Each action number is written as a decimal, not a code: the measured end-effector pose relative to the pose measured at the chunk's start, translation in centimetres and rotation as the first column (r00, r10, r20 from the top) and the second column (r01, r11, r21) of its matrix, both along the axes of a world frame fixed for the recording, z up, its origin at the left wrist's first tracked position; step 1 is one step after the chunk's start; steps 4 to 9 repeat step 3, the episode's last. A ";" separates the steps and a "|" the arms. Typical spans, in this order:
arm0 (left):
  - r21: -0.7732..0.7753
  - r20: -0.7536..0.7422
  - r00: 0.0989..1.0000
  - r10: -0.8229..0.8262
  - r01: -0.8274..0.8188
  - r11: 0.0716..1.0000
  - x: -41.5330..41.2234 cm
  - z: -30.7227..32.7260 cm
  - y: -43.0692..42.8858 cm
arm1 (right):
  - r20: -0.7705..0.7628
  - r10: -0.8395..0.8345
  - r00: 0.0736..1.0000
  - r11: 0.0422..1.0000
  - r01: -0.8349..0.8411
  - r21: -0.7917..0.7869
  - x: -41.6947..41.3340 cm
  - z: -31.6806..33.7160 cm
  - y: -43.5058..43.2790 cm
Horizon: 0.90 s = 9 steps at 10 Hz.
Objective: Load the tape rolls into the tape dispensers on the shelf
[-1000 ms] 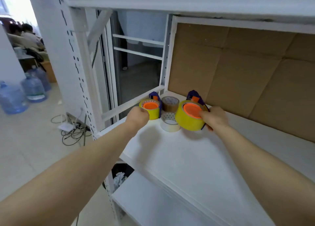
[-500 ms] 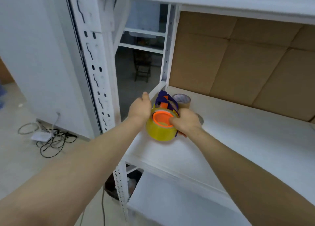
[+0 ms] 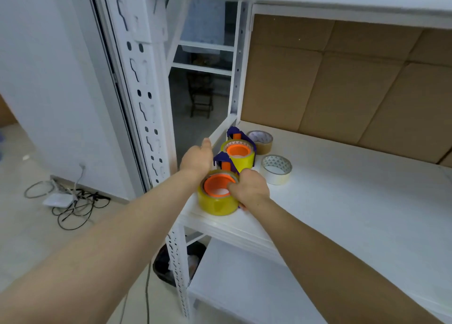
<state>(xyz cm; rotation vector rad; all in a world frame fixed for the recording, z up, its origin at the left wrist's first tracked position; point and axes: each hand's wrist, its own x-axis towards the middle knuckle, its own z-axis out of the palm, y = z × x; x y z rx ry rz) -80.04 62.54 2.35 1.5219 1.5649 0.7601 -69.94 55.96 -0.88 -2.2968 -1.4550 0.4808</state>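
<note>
Two tape dispensers with purple frames, orange hubs and yellow tape rolls stand at the left end of the white shelf (image 3: pixel 342 213). The near dispenser (image 3: pixel 216 201) sits close to the front corner. My right hand (image 3: pixel 249 189) grips its right side, fingers over the orange hub. My left hand (image 3: pixel 197 158) is against its purple frame, thumb up, fingertips hidden. The far dispenser (image 3: pixel 239 153) stands just behind, untouched. A loose brown tape roll (image 3: pixel 261 141) and a loose whitish tape roll (image 3: pixel 276 169) lie flat to the right.
A perforated white upright (image 3: pixel 146 103) rises left of my hands. Brown cardboard panels (image 3: pixel 342 91) back the shelf. Below are a lower shelf (image 3: pixel 244 287) and a black-lined bin (image 3: pixel 176 267). Cables and a white box (image 3: pixel 71 201) lie on the floor.
Both dispensers were in the air, one per hand. The smaller one now stands at the back, released. The larger one has come down to the front corner with both hands at it.
</note>
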 end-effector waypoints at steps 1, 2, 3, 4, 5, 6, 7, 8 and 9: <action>-0.016 -0.008 1.000 -0.012 0.012 1.000 -0.2 -0.4 0.3 | -0.082 -0.015 0.997 0.999 0.012 -0.034 -0.2 -0.3 0.0; 0.013 -0.017 1.000 -0.008 0.008 1.000 0.1 -0.8 0.6 | -0.172 -0.029 0.985 0.998 0.020 -0.056 0.1 -0.2 -0.5; 0.069 -0.019 0.999 -0.029 0.030 0.997 0.9 -0.3 -0.1 | -0.213 -0.069 0.975 0.997 0.058 -0.055 1.4 -0.3 -0.8; 0.069 -0.019 0.999 -0.029 0.030 0.997 0.9 -0.3 -0.1 | -0.213 -0.069 0.975 0.997 0.058 -0.055 1.4 -0.3 -0.8; 0.069 -0.019 0.999 -0.029 0.030 0.997 0.9 -0.3 -0.1 | -0.213 -0.069 0.975 0.997 0.058 -0.055 1.4 -0.3 -0.8; 0.069 -0.019 0.999 -0.029 0.030 0.997 0.9 -0.3 -0.1 | -0.213 -0.069 0.975 0.997 0.058 -0.055 1.4 -0.3 -0.8; 0.069 -0.019 0.999 -0.029 0.030 0.997 0.9 -0.3 -0.1 | -0.213 -0.069 0.975 0.997 0.058 -0.055 1.4 -0.3 -0.8; 0.069 -0.019 0.999 -0.029 0.030 0.997 0.9 -0.3 -0.1 | -0.213 -0.069 0.975 0.997 0.058 -0.055 1.4 -0.3 -0.8; 0.069 -0.019 0.999 -0.029 0.030 0.997 0.9 -0.3 -0.1 | -0.213 -0.069 0.975 0.997 0.058 -0.055 1.4 -0.3 -0.8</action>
